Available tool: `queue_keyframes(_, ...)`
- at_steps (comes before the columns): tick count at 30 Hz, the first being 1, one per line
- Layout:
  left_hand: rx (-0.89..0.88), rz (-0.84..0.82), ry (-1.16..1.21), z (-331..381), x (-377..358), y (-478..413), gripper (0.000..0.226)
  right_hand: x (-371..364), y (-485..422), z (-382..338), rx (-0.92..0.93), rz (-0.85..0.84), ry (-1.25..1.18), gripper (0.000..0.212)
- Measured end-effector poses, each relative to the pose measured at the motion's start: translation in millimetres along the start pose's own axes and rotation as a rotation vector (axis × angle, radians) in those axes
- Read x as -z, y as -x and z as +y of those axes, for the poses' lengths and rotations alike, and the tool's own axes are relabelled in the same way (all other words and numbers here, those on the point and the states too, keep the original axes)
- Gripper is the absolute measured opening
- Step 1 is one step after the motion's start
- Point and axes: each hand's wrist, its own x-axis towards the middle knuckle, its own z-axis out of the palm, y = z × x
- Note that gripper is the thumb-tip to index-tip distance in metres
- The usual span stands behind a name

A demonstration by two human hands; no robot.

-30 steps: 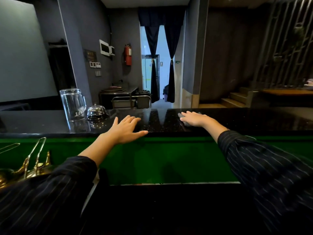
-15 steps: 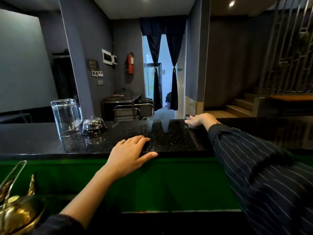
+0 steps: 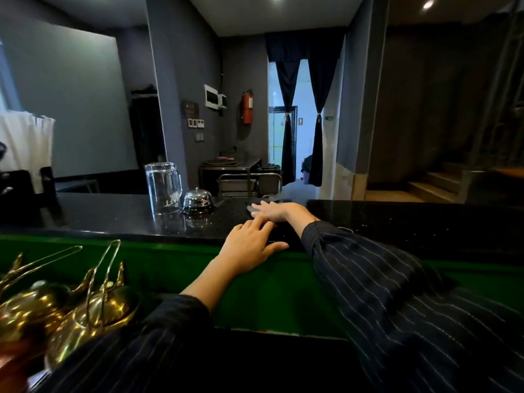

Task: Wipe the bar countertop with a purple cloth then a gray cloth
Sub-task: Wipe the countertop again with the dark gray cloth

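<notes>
Countertop (image 3: 113, 217) black, grey walls (image 3: 85, 95), left hand (image 3: 249, 246) flat, right hand (image 3: 273, 211) flat on cloth (image 3: 249, 208), each grip apart

We make out pale lettering low on the upturned glass (image 3: 163, 187) near the far edge of the countertop (image 3: 113, 217); it stands upside down and only something like "EL" reads; the dark wall plaque (image 3: 189, 109), the fire extinguisher (image 3: 247, 106) label and the small sign (image 3: 300, 120) by the doorway are too small for us to read.
</notes>
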Motion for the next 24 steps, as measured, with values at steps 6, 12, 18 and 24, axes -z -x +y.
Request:
queue_keyframes(6,-0.158,0.064,-0.144,-13,-6,32,0.064,-11,43,38,-0.006,0.058,-0.126,0.058)
queue_keyframes(12,-0.032,-0.011,-0.185,-52,-3,64,0.083,-13,66,85,-0.133,0.140,-0.043,0.055)
queue_keyframes(18,0.019,-0.158,-0.119,-44,3,54,0.105,-19,50,48,-0.336,0.240,-0.008,0.063)
queue_keyframes(24,0.034,-0.168,-0.125,-44,3,52,0.108,-22,33,-26,-0.072,0.208,0.022,0.064)
